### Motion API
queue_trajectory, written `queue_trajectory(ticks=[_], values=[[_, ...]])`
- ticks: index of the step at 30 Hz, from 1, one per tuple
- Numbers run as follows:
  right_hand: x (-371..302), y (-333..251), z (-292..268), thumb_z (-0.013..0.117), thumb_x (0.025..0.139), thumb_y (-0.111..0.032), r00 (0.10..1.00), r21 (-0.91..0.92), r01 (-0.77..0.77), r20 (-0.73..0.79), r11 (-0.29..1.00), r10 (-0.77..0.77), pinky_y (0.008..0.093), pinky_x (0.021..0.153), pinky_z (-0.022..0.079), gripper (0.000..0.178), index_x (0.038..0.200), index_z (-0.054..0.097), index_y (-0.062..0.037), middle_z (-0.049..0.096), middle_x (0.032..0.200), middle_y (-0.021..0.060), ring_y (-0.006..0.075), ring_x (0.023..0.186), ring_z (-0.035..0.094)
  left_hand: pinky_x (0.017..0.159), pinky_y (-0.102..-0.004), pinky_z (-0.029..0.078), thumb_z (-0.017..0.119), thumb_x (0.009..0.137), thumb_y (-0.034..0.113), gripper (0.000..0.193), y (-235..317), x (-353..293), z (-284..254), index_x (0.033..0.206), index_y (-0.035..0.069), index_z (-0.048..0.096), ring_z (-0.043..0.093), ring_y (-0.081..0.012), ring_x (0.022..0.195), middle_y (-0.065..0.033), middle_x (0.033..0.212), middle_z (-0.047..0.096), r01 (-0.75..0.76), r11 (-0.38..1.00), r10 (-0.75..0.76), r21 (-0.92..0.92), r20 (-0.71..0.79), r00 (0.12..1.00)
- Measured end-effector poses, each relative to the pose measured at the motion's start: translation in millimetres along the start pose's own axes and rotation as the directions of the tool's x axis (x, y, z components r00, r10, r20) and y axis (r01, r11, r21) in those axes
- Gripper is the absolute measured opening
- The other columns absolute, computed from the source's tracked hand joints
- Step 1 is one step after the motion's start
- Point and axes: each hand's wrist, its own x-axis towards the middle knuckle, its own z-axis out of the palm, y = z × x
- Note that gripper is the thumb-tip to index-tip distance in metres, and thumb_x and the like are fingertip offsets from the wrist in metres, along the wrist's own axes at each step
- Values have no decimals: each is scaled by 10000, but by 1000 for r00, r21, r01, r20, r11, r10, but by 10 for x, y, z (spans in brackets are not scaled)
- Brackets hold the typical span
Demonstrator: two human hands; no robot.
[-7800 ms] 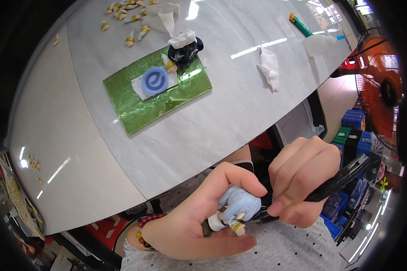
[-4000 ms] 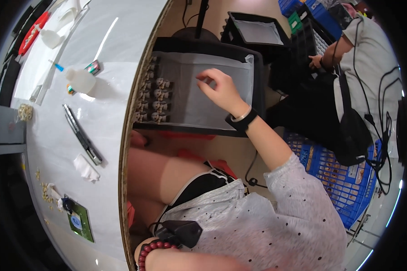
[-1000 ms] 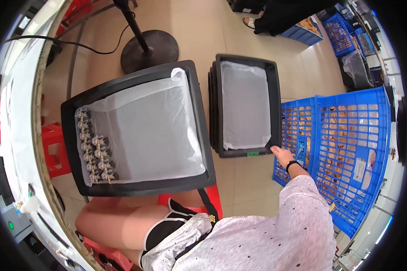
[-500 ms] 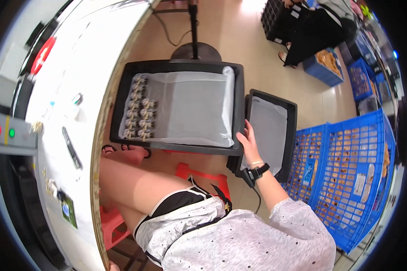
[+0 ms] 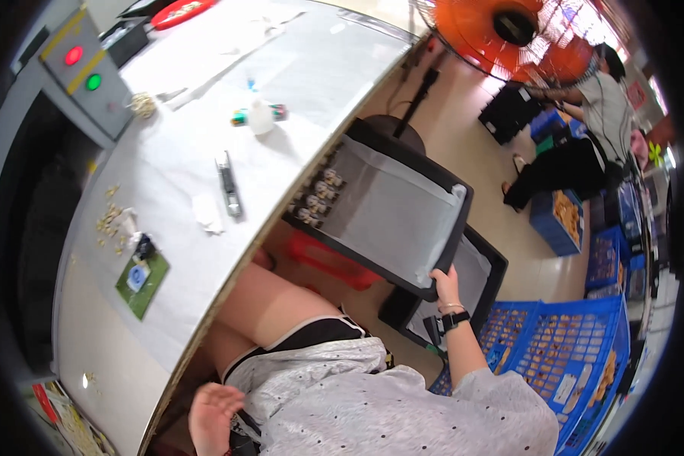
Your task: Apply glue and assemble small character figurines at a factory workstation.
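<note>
A black tray (image 5: 432, 172) lined with a pale sheet sits beside the worktable, its left end passing out of sight under the table edge. Small dark-and-pale pieces (image 5: 321, 196) stand in rows at that end. My right hand (image 5: 447, 287) grips the tray's near right corner, thumb over the rim. Partly beneath it lies a second black tray (image 5: 494, 267) with a similar liner. Above my lap, near the table's edge, my left hand (image 5: 214, 414) is held palm up, empty, with fingers loosely curled and apart.
On the white table (image 5: 167, 327) are a green square board (image 5: 143, 283), a slim dark tool (image 5: 228, 186), a white bottle (image 5: 261, 118) and small pale bits. Blue crates (image 5: 543, 334) stand at right. An orange fan (image 5: 479, 34) and another person (image 5: 585, 144) are beyond.
My view has swung so that more of the table shows. My left hand has risen into view from the lower edge. My right hand stays at the tray's corner, now closed around it.
</note>
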Motion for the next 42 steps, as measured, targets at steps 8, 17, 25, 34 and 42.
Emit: queue_trajectory(ticks=[8, 17, 25, 34, 42], values=[[-438, -1934, 976, 670, 652, -168, 696, -522, 679, 236, 515, -678, 380, 945, 300, 670, 1231, 365, -28, 363, 1237, 148, 302, 1154, 335, 831, -397, 387, 518, 802, 261, 409, 1746, -739, 201, 978, -108, 513, 523, -338, 929, -208, 1018, 544, -385, 494, 266, 780, 287, 921], [64, -2682, 2996, 679, 681, -159, 536, -148, 797, 618, 585, -575, 227, 573, 363, 298, 903, 571, 9, 527, 823, 23, 94, 681, 440, 753, -301, 421, 504, 775, 57, 169, 2796, 152, -944, 915, -31, 537, 564, -269, 833, -151, 882, 586, 45, -127, 841, 991, 83, 534], [-785, -2643, 3023, 525, 825, -146, 611, 347, 505, 503, 791, -611, 165, 489, 383, 204, 940, 440, -1, 584, 809, 123, 81, 550, 492, 676, -335, 442, 527, 774, 194, 249, 3533, 472, -1490, 951, 21, 548, 575, -282, 815, -148, 875, 587, 235, -227, 591, 945, -58, 804], [-848, -2481, 3143, 556, 809, -183, 651, 227, 506, 533, 832, -541, 167, 459, 410, 220, 914, 452, -20, 584, 758, 83, 69, 557, 520, 699, -283, 431, 524, 765, 356, 735, 3856, 1535, -1065, 1347, 117, 143, 550, -201, 829, -184, 1042, 545, 377, -299, -59, 877, -412, 909], [-876, -2497, 3146, 590, 783, -154, 654, 242, 463, 557, 853, -512, 189, 512, 425, 237, 899, 449, -3, 586, 770, 102, 82, 599, 523, 511, -283, 417, 573, 751, 260, 566, 3868, 1450, -1439, 1219, 119, 286, 547, -185, 668, -140, 920, 584, 217, -174, 93, 961, -203, 975]])
